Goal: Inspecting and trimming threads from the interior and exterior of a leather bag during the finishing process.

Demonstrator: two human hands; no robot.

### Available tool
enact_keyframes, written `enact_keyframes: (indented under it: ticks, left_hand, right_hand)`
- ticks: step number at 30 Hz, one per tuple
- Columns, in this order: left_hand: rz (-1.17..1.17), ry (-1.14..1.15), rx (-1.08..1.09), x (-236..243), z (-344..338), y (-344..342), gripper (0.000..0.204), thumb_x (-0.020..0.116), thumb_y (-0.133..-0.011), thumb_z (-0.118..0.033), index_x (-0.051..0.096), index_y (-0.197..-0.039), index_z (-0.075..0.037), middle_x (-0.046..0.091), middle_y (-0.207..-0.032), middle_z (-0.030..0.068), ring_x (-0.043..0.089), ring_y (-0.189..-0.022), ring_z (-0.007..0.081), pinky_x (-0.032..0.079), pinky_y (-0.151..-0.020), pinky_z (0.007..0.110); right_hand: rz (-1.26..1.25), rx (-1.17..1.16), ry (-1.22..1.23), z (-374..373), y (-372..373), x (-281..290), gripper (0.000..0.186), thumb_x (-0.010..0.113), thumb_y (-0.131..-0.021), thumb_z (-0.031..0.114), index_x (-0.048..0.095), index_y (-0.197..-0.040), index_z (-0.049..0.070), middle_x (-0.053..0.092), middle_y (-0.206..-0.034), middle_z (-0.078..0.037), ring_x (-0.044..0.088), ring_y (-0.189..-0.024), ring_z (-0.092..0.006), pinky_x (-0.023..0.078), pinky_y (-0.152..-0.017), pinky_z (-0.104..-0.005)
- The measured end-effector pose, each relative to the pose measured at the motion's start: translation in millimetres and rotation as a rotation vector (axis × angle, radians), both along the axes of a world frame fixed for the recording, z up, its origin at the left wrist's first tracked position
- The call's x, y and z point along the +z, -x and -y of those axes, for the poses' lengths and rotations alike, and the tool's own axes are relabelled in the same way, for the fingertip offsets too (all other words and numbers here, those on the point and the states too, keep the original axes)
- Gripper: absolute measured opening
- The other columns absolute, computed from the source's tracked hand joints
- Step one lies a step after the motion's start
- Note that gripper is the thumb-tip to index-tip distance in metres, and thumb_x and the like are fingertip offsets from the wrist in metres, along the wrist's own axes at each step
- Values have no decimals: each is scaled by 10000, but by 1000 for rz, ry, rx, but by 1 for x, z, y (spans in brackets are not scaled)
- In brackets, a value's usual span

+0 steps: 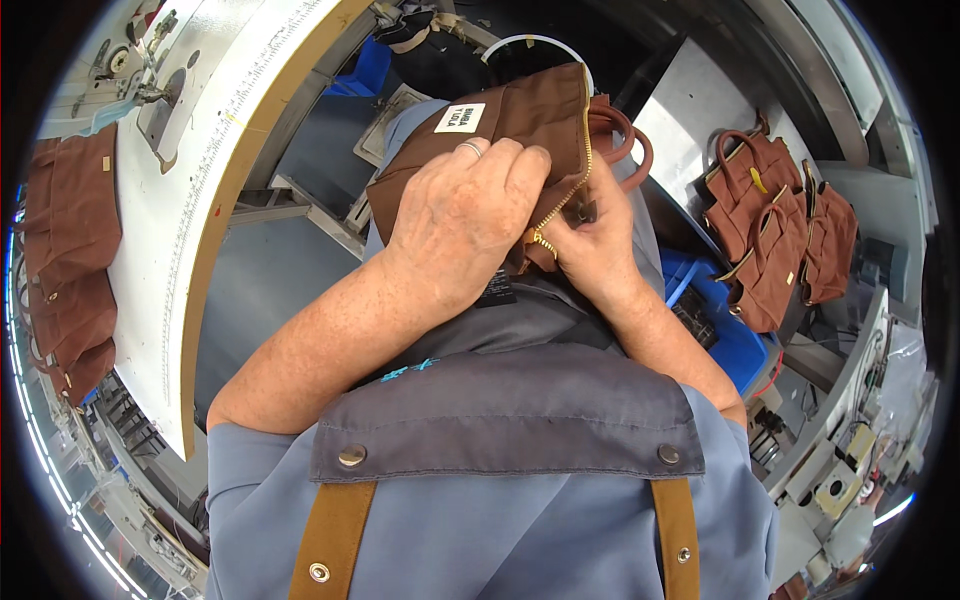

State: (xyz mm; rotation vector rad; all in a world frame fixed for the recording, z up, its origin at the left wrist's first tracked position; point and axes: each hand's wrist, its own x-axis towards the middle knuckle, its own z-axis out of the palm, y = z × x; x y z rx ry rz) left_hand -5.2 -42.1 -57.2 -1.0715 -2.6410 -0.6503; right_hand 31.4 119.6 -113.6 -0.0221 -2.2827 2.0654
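Labels: a white rectangular label (460,118) with bold dark lettering in stacked lines is fixed to the front panel of the brown fabric bag (535,120). A black tag (497,288) with fine pale print emerges below the bag beside the left wrist; its print is too small to read. The dark grey fabric flap (500,410) across the wearer's chest bears small turquoise embroidered marks (410,369).

Item: the bag is tilted over the person's lap, in front of the body. Its panels are matte brown, with visible creases and seams. Gold-coloured metal zip teeth (589,150) follow the mouth edge on the right side and curl at the lower end. Reddish-brown looped handles (641,160) project beyond that edge.

Hands: the left hand (470,205), with a silver-coloured ring, is curled with fingers pressed together, gripping the bag near the zip; its fingertips are hidden. The right hand (600,240) pinches the mouth edge, thumb toward the zip's lower end; its fingers are partly concealed behind the fabric.

Surroundings: similar brown bags (70,250) sit beyond the white worktable with a ruled edge (170,290), at left. Further brown bags (770,270) stand at right, near a blue plastic crate (740,358).
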Motion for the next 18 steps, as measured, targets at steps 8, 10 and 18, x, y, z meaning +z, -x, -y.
enact_keyframes:
  ticks: [8, 10, 18]
  left_hand:
    - [-58, 129, -145, 4, -3, 5, 151, 667, -729, -55, 581, -851, -30, 518, -851, 78, 604, -774, 196, 550, -643, 304]
    - [37, 131, -142, 6, -3, 3, 286, 622, -778, -28, 634, -1062, 4, 592, -959, 108, 627, -813, 261, 534, -697, 348]
    - [124, -312, -36, -22, -1, -1, 261, 676, -733, 90, 687, -977, -2, 656, -908, 100, 678, -777, 244, 544, -653, 319]
  right_hand:
    - [-41, -81, -39, -1, 2, -3, 263, 711, -773, 36, 621, -1018, 8, 660, -771, -65, 626, -678, -136, 501, -630, -301]
    - [-76, -14, -200, -7, -3, -4, 147, 692, -770, 31, 663, -911, 2, 665, -754, -109, 657, -653, -204, 506, -614, -327]
    - [-131, 82, -248, -10, -2, 1, 102, 625, -777, 20, 707, -837, 26, 655, -746, -129, 662, -660, -278, 509, -602, -361]
